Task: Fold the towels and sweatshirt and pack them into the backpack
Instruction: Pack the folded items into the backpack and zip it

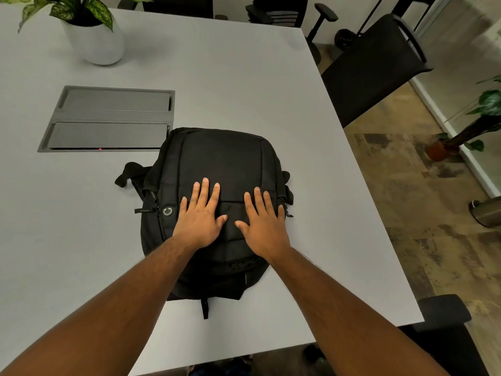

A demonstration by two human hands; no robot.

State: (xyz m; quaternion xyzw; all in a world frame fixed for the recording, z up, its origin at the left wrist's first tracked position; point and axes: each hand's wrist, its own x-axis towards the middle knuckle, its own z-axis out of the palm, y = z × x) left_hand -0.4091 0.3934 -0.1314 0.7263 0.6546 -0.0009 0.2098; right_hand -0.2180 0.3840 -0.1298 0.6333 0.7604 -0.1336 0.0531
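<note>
While the plant pot (95, 42) stands at the far left corner of the table (244, 85) and the grey cable hatch (108, 119) sits just ahead of it, nothing on that side looks like a towel or a sweatshirt. Moving right, the black backpack (219, 169) lies flat near the table's front right part, its straps poking out at both sides and a small loop hanging off its near end. The left hand (199, 215) rests palm down on the bag with its fingers straight and spread, holding nothing. Just beside it, thumbs nearly touching, the right hand (264, 223) lies the same way, flat and spread, gripping nothing. Both seem to press the bag down. Further right, black chairs (376, 69) stand off the table's edge, and a potted plant (461, 137) stands on the floor by the wall. Judging by the bulging bag, its zips seemingly drawn closed, and no loose cloth in view, the folding and packing look finished, with only a last pat left, though the inside cannot be seen
</note>
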